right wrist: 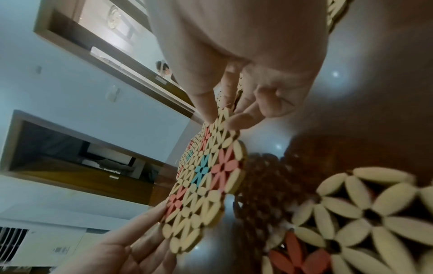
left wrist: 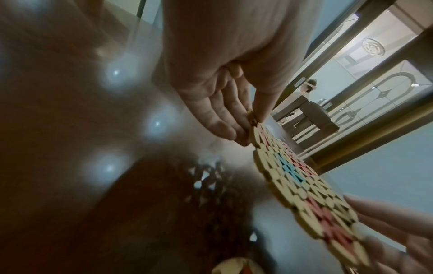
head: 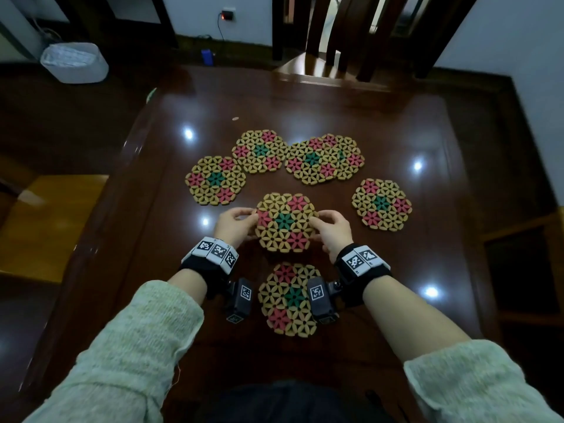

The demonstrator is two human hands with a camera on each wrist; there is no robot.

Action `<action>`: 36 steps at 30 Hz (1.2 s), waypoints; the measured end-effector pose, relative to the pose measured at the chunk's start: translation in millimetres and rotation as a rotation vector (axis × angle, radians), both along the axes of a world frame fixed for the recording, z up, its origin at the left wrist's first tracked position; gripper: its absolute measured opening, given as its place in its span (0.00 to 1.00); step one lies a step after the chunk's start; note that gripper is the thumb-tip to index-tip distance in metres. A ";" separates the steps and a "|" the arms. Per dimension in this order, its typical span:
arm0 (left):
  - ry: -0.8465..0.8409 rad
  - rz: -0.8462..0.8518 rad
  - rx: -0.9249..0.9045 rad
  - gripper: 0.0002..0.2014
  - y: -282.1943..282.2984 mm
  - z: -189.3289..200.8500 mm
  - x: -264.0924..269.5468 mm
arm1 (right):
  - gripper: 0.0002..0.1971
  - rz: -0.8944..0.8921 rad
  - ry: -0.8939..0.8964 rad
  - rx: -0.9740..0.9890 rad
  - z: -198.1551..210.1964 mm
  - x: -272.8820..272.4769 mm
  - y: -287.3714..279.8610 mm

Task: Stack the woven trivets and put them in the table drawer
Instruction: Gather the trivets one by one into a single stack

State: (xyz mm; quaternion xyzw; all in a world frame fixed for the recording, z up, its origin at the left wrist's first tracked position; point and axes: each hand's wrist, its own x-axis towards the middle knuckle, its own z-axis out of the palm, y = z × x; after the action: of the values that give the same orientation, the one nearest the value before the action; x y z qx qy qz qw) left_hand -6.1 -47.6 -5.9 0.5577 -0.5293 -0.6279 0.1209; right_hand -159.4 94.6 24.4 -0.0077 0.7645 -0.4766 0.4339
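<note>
Several hexagonal woven trivets, tan with pink and green flowers, lie on the dark glossy table point(head: 396, 117). I hold one trivet point(head: 285, 222) above the table between both hands. My left hand point(head: 251, 221) pinches its left edge and my right hand point(head: 319, 221) pinches its right edge. The left wrist view shows the thumb and fingers point(left wrist: 234, 118) clamped on the rim of that trivet point(left wrist: 304, 185). In the right wrist view the same trivet point(right wrist: 206, 176) hangs tilted. Another trivet point(head: 288, 299) lies near me, under my wrists. No drawer is in view.
Other trivets lie at the left point(head: 215, 180), back middle point(head: 259, 151) and right point(head: 381, 204), and an overlapping pair point(head: 323, 158) lies at the back right. A wooden chair point(head: 335, 35) stands at the far edge. A white bin point(head: 74, 62) sits on the floor at left.
</note>
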 end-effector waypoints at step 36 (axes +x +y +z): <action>-0.289 -0.255 -0.289 0.07 116.9 2.1 75.4 | 0.13 0.368 0.337 0.309 -13.9 55.3 123.4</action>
State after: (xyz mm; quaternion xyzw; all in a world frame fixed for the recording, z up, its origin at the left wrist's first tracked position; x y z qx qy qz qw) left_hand 69.3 69.3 -3.8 0.5472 -0.6918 -0.4694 0.0422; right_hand -104.1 218.0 10.6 -0.1591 0.8751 -0.2596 0.3761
